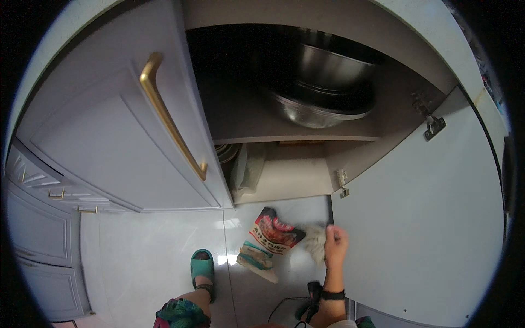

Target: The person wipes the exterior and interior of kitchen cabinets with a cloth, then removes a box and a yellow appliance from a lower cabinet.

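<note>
My right hand (336, 242) is closed at the edge of a blurred pale, shaggy bundle (316, 242) low over the tiled floor, beside the open cabinet door. To the left of it lies a red and black food packet (274, 231) with a picture and writing. A partly see-through bag with teal bands (256, 260) touches the packet's lower side. My left hand is out of view. Before me the cabinet holds a deep metal pot (334, 67) above a wide metal basin (316, 115) on its upper shelf (246, 127).
The right cabinet door (418, 213) stands open on metal hinges. The left door (106, 135), with its brass handle (172, 123), is shut. A clear plastic bag (249, 168) stands in the lower compartment. My foot in a green slipper (202, 264) is on the floor; drawers line the far left.
</note>
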